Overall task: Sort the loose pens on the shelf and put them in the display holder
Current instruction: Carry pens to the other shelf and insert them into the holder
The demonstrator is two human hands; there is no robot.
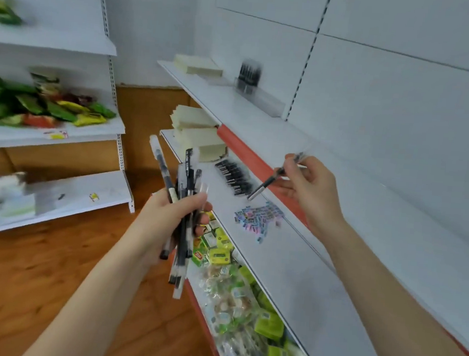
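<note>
Forearms are filling the bottom of the view, and the left hand is clenching a fanned bundle of pens, their barrels standing roughly 12 to 6 o'clock. At 3 o'clock from it, the right hand is pinching a single pen between thumb and fingertips. Its long axis is running from 1 o'clock down to 7 o'clock, with the pale end hanging over the middle shelf. Now the relation that matters: the display holder is sitting on the upper shelf at about 11 o'clock from the right hand, well apart from it. Dark pens are already standing upright in it. By my reading the right hand is the nearer one, and its slanted pen is needing a turn towards vertical before it can drop in. More loose pens are lying side by side on the middle shelf, just at 9 o'clock of the hanging pen tip, so sorting is looking partway done. A scatter of small coloured pieces is lying at 6 o'clock from those. As for writing, white print is showing on one black barrel in the bundle, and labels are showing on the green packets below, but all of it is too blurred to read.
</note>
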